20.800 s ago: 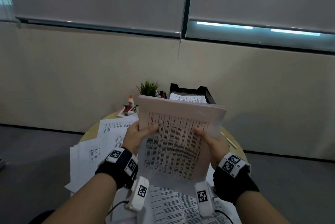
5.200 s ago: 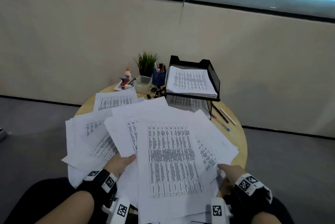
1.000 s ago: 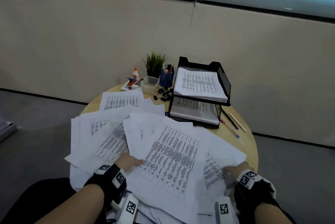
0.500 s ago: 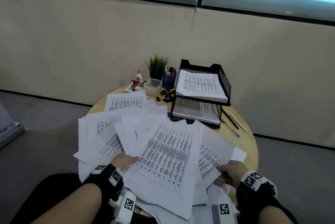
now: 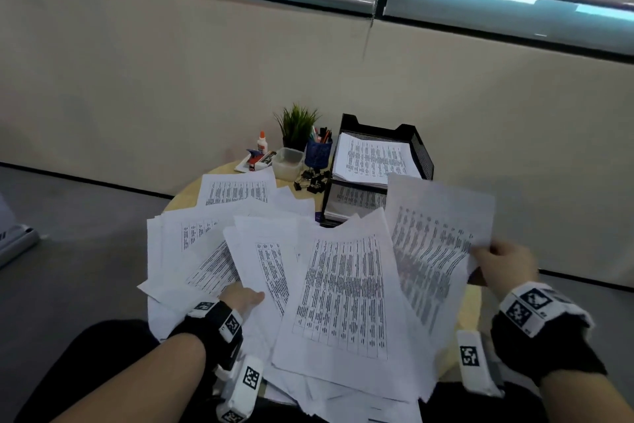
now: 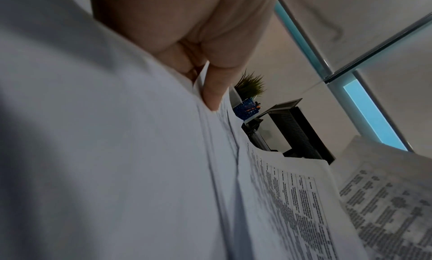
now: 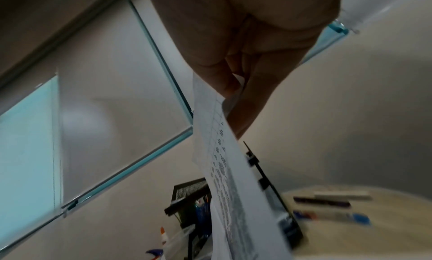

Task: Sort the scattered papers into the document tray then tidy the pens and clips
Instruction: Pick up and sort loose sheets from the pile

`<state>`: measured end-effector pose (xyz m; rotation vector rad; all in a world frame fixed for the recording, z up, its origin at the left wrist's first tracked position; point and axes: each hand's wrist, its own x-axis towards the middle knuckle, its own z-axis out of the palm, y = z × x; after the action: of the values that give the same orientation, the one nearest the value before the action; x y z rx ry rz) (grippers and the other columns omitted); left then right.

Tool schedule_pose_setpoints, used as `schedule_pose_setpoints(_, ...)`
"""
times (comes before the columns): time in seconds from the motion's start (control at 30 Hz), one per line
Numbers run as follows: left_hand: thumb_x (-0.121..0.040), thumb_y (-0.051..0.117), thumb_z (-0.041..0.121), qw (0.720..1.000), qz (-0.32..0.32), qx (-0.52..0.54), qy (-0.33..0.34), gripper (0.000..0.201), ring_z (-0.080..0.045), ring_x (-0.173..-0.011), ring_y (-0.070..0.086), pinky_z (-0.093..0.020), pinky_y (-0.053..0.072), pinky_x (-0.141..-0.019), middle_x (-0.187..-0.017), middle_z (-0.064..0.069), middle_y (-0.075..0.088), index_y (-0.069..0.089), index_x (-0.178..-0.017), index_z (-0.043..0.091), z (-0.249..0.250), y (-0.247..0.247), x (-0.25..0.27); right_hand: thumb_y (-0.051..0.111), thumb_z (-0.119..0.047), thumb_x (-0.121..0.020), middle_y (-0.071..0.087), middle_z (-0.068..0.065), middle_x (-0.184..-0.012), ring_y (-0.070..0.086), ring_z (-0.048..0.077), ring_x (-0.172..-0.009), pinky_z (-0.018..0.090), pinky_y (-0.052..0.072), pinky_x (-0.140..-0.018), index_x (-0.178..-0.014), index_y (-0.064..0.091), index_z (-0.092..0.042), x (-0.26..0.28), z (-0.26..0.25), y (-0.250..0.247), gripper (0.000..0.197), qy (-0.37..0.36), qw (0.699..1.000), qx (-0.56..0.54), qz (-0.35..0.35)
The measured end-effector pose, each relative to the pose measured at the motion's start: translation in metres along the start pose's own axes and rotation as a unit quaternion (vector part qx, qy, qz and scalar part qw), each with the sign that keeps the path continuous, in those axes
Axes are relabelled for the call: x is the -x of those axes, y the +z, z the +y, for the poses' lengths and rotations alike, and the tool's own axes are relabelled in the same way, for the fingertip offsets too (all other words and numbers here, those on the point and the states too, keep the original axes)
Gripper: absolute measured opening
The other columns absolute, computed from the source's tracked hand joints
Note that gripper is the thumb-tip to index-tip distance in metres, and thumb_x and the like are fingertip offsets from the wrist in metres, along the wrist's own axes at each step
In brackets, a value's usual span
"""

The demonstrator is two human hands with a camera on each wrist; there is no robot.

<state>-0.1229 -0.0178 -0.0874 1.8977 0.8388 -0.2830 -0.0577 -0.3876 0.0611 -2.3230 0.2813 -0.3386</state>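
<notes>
Printed papers (image 5: 219,237) lie scattered and overlapping across the round wooden table (image 5: 185,199). My left hand (image 5: 252,295) grips the near edge of a fan of sheets (image 5: 339,292); in the left wrist view its thumb (image 6: 215,90) is tucked between the sheets. My right hand (image 5: 483,251) pinches one sheet (image 5: 432,244) by its right edge and holds it above the table, tilted. The black two-tier document tray (image 5: 417,148) at the back right holds stacked papers. Black binder clips (image 5: 312,181) lie by a blue pen cup (image 5: 318,151). Loose pens (image 7: 327,201) lie right of the tray.
At the back of the table stand a small green plant (image 5: 296,121), a clear plastic box (image 5: 288,160), a glue bottle (image 5: 262,141) and a stapler (image 5: 255,158). A beige wall rises behind. Grey floor surrounds the table.
My right hand has lifted one sheet off the pile, up and to the right. My left hand has stayed on the near left edge of the fanned papers.
</notes>
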Motion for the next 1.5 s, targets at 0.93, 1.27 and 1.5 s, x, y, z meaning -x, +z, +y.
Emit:
schedule_pose_setpoints(0.93, -0.096, 0.051, 0.018, 0.991, 0.004, 0.123, 0.047, 0.035, -0.028, -0.105, 0.056, -0.028, 0.041, -0.087, -0.124, -0.016, 0.059, 0.054, -0.122, -0.005, 0.013, 0.007, 0.001, 0.054, -0.015, -0.094, 0.066, 0.017, -0.107, 0.064, 0.036, -0.098, 0.054, 0.051, -0.09, -0.103, 0.061, -0.008, -0.034, 0.006, 0.048, 0.014, 0.08, 0.972, -0.029, -0.221)
schedule_pose_setpoints(1.27, -0.102, 0.032, 0.025, 0.988, 0.052, 0.063, 0.13, 0.041, -0.029, -0.123, 0.048, -0.029, 0.035, -0.098, -0.132, -0.015, 0.052, 0.044, -0.132, 0.0, 0.024, 0.013, -0.002, 0.058, -0.041, -0.089, 0.058, 0.016, -0.112, 0.057, 0.025, -0.093, 0.028, 0.042, -0.074, -0.119, 0.049, 0.005, -0.02, 0.054, 0.111, 0.056, 0.146, 0.916, 0.18, -0.329)
schedule_pose_setpoints(1.5, -0.101, 0.031, 0.021, 0.993, 0.036, -0.051, 0.104, 0.034, -0.019, -0.064, 0.041, -0.028, 0.03, -0.059, -0.069, -0.005, 0.043, 0.044, -0.071, 0.01, 0.035, 0.013, -0.008, 0.07, -0.029, -0.082, 0.049, 0.004, -0.065, 0.054, 0.02, -0.068, 0.027, 0.041, -0.06, -0.066, 0.046, -0.01, -0.003, 0.049, 0.125, 0.034, 0.096, 0.917, 0.155, -0.355)
